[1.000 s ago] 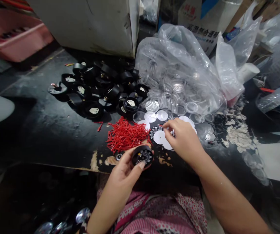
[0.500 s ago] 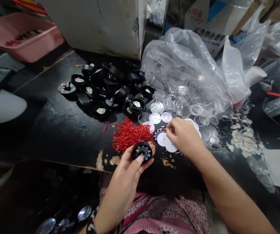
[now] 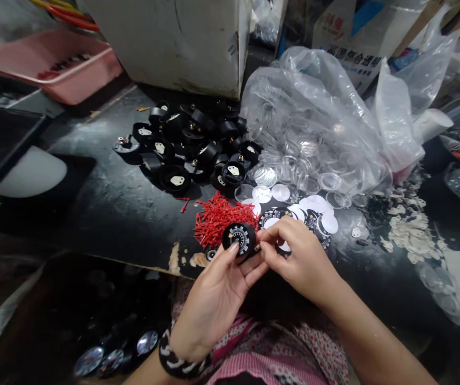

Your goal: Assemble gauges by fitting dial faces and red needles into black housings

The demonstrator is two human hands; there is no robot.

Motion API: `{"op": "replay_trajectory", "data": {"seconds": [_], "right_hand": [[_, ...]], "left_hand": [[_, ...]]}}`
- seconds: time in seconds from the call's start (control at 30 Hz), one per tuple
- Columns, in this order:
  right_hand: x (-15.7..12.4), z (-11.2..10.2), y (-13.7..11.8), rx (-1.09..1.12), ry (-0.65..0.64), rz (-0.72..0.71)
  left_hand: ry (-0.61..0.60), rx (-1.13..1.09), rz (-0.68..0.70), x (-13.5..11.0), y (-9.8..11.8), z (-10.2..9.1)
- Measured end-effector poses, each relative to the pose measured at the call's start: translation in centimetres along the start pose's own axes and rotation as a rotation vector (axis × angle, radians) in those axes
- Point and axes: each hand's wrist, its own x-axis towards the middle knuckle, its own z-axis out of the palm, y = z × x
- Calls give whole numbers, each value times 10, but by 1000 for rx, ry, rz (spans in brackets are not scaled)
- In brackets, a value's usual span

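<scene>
My left hand (image 3: 225,289) is wrapped round a round black pressure gauge (image 3: 238,238), its thumb on the lower edge of the printed dial. The dial faces up, with white markings and a small yellow mark. Close beside the gauge's right side, my right hand (image 3: 294,248) has thumb and fingertips pinched together. Whatever sits in that pinch is too small to make out. Behind the gauge lies a heap of red pointers (image 3: 217,216). Loose dial discs (image 3: 314,206), some white side up and some black, are spread just beyond my right hand.
Several black gauge housings (image 3: 176,179) are piled at the back left. A clear plastic bag (image 3: 314,101) spills transparent round covers (image 3: 306,149). Small pale metal plates (image 3: 406,230) lie to the right. A pink basin (image 3: 65,80) and a large pale box (image 3: 174,48) stand behind.
My right hand has moved from the dial discs toward me and left, to the gauge's side. My left hand still holds the gauge. The view has shifted slightly.
</scene>
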Motion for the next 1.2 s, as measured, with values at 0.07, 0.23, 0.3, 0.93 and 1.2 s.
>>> {"op": "replay_trajectory", "data": {"seconds": [0.07, 0.23, 0.3, 0.93, 1.2], "right_hand": [[-9, 4, -4, 6, 38, 13], [-15, 5, -8, -102, 14, 95], [-16, 3, -10, -138, 18, 93], [-21, -1, -19, 46, -14, 119], [-29, 8, -23, 98, 5, 113]], "left_hand": [[4, 18, 43, 0, -2, 1], [45, 177, 211, -8, -10, 0], [47, 218, 255, -11, -11, -1], [-48, 815, 455, -5, -13, -4], [36, 1060, 642, -11, -11, -7]]}}
